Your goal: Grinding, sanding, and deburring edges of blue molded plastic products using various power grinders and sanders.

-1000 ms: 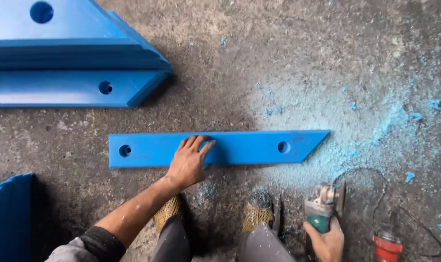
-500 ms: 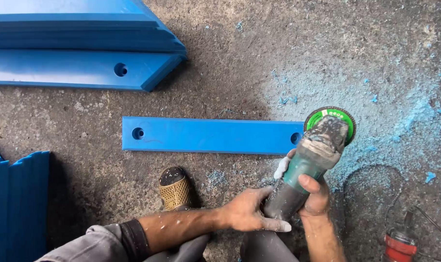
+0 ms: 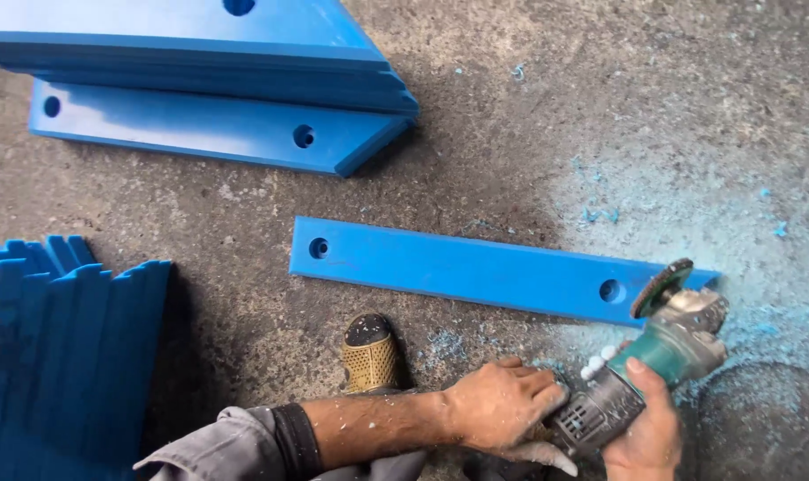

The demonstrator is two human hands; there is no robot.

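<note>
Both hands clamped on an angle grinder at the end of a blue bar

Right hand [image 3: 646, 434] wraps the angle grinder [image 3: 646, 372] body; left hand [image 3: 500, 406] closes round its rear; a shoe toe [image 3: 370, 353] just beside; the disc meets the blue bar [image 3: 475, 268] lying flat on dusty concrete floor [image 3: 600, 116]; stacked blue bars [image 3: 217, 89] beyond.

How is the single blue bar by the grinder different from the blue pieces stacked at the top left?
The single blue bar lies alone, flat on the floor; the stacked blue pieces lie piled on one another. The angle grinder, held by the left hand and right hand, sits at the bar's right end; nothing touches the stack. Both are blue, drilled with round holes, and angle-cut at the end.
</note>
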